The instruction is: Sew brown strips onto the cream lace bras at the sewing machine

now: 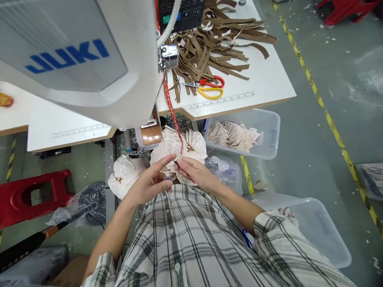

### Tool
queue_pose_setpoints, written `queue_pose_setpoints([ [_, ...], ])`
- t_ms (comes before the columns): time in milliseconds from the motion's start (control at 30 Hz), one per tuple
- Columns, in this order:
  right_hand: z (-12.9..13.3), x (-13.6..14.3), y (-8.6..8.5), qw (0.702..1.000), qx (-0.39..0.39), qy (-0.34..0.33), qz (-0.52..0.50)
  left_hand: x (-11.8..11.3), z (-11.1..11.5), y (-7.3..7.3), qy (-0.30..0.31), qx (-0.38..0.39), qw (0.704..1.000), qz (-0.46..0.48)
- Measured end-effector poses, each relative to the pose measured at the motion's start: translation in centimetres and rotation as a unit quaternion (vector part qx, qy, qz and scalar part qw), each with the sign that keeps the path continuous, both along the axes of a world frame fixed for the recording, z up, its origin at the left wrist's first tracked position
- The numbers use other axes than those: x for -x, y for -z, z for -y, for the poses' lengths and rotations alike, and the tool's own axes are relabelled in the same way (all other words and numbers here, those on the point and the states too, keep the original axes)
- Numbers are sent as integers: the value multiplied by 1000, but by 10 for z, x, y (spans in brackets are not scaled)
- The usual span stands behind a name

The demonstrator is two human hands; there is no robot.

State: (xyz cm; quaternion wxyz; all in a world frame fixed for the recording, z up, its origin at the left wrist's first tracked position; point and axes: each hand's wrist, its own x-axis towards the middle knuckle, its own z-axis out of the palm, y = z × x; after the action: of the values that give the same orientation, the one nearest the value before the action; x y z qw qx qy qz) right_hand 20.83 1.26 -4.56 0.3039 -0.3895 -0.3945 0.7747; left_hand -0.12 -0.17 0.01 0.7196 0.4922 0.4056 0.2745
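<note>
My right hand (194, 171) is closed around a small dark-tipped tool with a red end showing below the fingers; a red cord (172, 109) hangs down to it from the sewing machine (128, 91). Close beside it on the left is my left hand (154, 181), its index finger stretched toward the tool's tip and its fingers apart. Something small and blue shows near its thumb. Under and behind both hands lie cream lace pieces (170, 143) with brown crossed trim. Another lace piece (124, 173) rests to the left.
Brown strips (206, 52) and red-and-yellow scissors (212, 87) lie on the white table (269, 83). A clear bin (269, 151) with cream fabric stands below its right edge. At the left is a red stool (18, 201); another bin (323, 227) is at lower right.
</note>
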Motion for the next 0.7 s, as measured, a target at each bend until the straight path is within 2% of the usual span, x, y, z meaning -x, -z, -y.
queue_pose_setpoints([
  [100, 1, -4, 17, 995, 62, 68, -43, 2, 0, -2, -17, -3, 999, 34],
  [167, 4, -4, 24, 992, 97, 63, -56, 3, 0, -2, -17, -10, 999, 43],
  [233, 8, -2, 27, 992, 110, 30, -48, 4, 1, -2, -16, -13, 999, 41],
  [367, 15, 11, 18, 991, 112, -22, -69, 6, 1, -2, -17, -15, 999, 33],
  [700, 12, 26, 3, 993, 90, -12, -80, 10, 4, 2, -6, -19, 1000, -5],
])
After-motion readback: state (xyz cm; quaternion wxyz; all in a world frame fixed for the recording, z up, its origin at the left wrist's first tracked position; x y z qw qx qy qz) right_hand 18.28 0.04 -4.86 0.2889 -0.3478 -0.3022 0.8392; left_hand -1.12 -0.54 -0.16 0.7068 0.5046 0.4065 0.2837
